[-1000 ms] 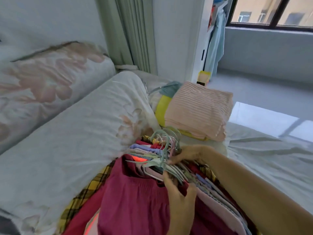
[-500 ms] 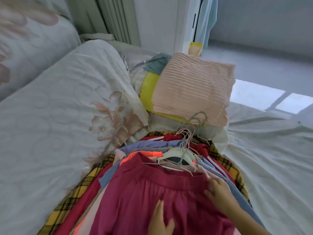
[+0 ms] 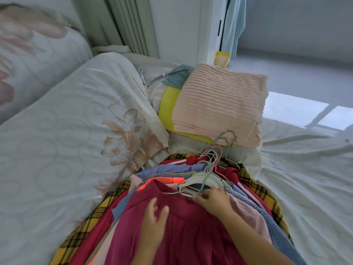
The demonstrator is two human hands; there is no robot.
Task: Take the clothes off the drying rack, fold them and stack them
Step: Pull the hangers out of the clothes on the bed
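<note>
The magenta garment (image 3: pixel 191 226) is lying uppermost on a heap of clothes spread on the bed, just below the bundle of hangers (image 3: pixel 208 175), with its gathered top edge touching the lowest pale hanger. The left hand (image 3: pixel 154 222) is resting flat on the cloth below and left of the hangers, its fingers loosely spread and gripping nothing. The right hand (image 3: pixel 214 199) is sitting right under the hangers, its fingers curling over the garment's top edge where the wire comes out; whether the wire is also in that pinch I cannot tell.

The step in hand is probably freeing this top piece from its hanger. The cloth is looking thin, soft and light, so it is likely to sag and drag its neighbours along; taking hold at the gathered band, close to the hanger's shoulders, is giving the firmest purchase. The hooks are lying tangled together, so one could be snagging another as it is being drawn out.

Above the hangers, a folded stack topped by a peach ribbed piece (image 3: pixel 219 104) is waiting. Left of the hangers a flowered quilt (image 3: pixel 76 131) is bulging, and a yellow plaid garment (image 3: pixel 80 232) is showing at the bottom of the heap
</note>
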